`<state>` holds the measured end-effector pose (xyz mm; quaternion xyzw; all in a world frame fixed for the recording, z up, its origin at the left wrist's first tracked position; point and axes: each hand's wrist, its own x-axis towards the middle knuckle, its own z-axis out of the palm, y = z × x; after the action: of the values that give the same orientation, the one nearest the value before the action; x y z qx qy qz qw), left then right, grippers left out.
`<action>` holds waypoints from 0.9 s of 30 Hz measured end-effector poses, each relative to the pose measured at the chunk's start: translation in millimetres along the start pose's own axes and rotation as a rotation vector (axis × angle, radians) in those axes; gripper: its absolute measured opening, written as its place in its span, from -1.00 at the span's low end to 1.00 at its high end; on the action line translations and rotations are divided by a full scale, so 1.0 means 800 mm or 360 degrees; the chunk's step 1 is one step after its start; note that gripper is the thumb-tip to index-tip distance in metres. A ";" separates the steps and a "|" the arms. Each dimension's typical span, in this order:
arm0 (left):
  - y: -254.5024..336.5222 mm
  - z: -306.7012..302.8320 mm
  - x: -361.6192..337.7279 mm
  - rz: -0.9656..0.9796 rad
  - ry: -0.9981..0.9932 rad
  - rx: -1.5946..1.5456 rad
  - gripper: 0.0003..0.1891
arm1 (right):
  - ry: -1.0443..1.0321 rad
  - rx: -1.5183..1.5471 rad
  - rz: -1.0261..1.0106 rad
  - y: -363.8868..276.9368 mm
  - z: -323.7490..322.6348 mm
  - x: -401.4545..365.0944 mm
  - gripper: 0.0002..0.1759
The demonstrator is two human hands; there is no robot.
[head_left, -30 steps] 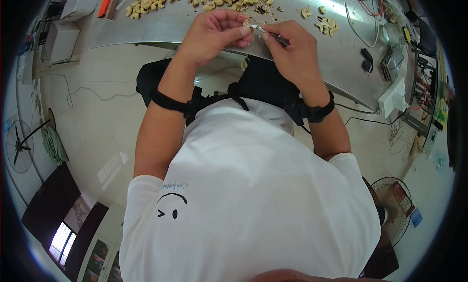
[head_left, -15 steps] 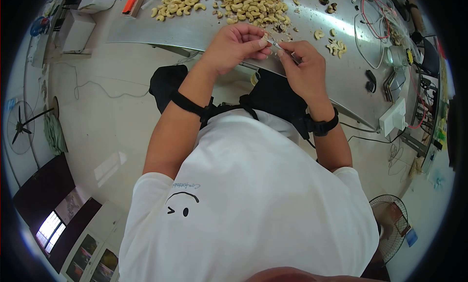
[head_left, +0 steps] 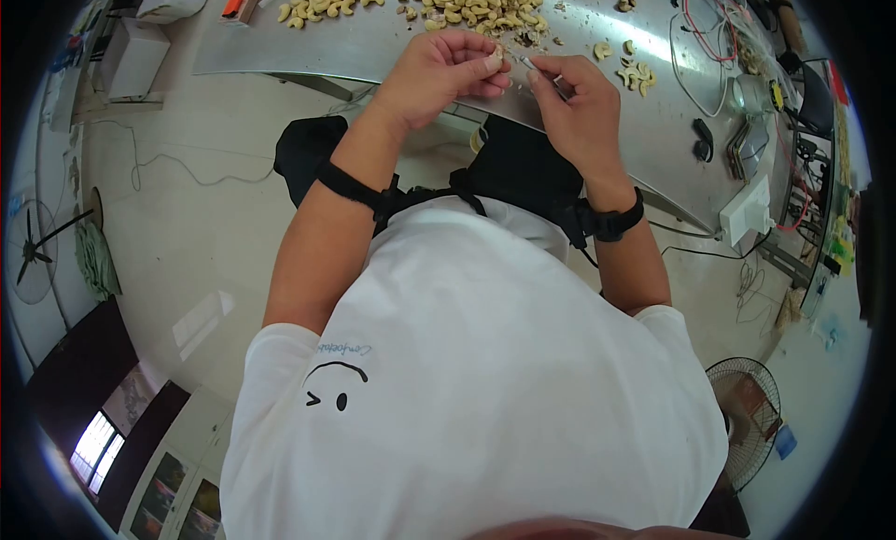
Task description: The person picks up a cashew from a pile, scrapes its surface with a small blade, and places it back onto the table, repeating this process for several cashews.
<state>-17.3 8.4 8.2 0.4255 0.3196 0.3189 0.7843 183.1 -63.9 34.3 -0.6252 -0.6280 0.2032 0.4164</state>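
The head view looks down on two bare hands at the near edge of a metal table (head_left: 373, 56), apart from each other but with their fingertips turned inward. The left hand (head_left: 443, 76) pinches a small pale piece, apparently a cashew (head_left: 498, 54), between thumb and fingers, leaving part of it exposed towards the other hand, presumably so that it stays steady and reachable. The right hand (head_left: 581, 103) is closed on a slim tool (head_left: 528, 64) in a pen-like grip, its metal end slanting towards the nut; that hold likely gives fine control. Whether the tip touches the nut is too small to tell.

Just beyond the left hand lies a large pile of cashews (head_left: 467, 0), seemingly kept within easy reach. Dark crumbs (head_left: 528, 38) lie between that pile and the fingertips. To the right of the right hand, a small cluster of nuts (head_left: 637, 77) sits apart from the pile, perhaps to keep the two from mixing. Farther right, cables (head_left: 686, 64) and a glass jar (head_left: 747, 96) stand well away from both hands.
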 end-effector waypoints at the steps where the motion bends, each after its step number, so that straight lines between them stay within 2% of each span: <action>1: 0.000 -0.001 0.001 0.0000 -0.0002 -0.0002 -0.77 | -0.0012 0.0025 -0.0003 -0.001 -0.001 0.000 -0.81; 5: -0.003 0.000 0.004 0.0044 0.0013 -0.0061 -0.77 | -0.0034 0.0058 0.0030 0.002 -0.001 -0.004 -0.80; 8: -0.005 0.003 0.004 0.0042 0.0119 0.0028 -0.77 | -0.0168 0.0096 0.0209 0.001 -0.010 0.001 -0.79; 12: -0.010 0.000 0.004 0.0117 0.0065 -0.0034 -0.76 | -0.0217 0.0314 0.0403 0.009 -0.015 0.005 -0.76; 15: -0.009 0.004 0.002 0.0070 0.0128 -0.0013 -0.73 | -0.0158 0.0326 0.0251 0.020 -0.010 0.003 -0.75; 18: -0.012 -0.002 0.006 0.0095 0.0053 -0.0091 -0.71 | -0.0197 0.0475 0.0387 0.018 -0.008 -0.004 -0.75; 20: -0.014 0.005 -0.001 0.0058 0.0100 -0.0073 -0.70 | -0.0231 0.0387 0.0439 0.015 -0.010 -0.012 -0.74; 24: -0.011 0.002 0.004 0.0071 0.0065 -0.0067 -0.69 | -0.0209 0.0351 0.0323 0.010 -0.015 0.000 -0.74; 27: -0.011 0.006 0.002 0.0090 0.0078 -0.0074 -0.71 | -0.0223 0.0352 0.0370 -0.001 -0.022 0.006 -0.74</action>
<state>-10.6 3.8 2.5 0.4079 0.3191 0.3586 0.7766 196.7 -63.8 46.6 -0.6284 -0.5528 0.3608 0.4116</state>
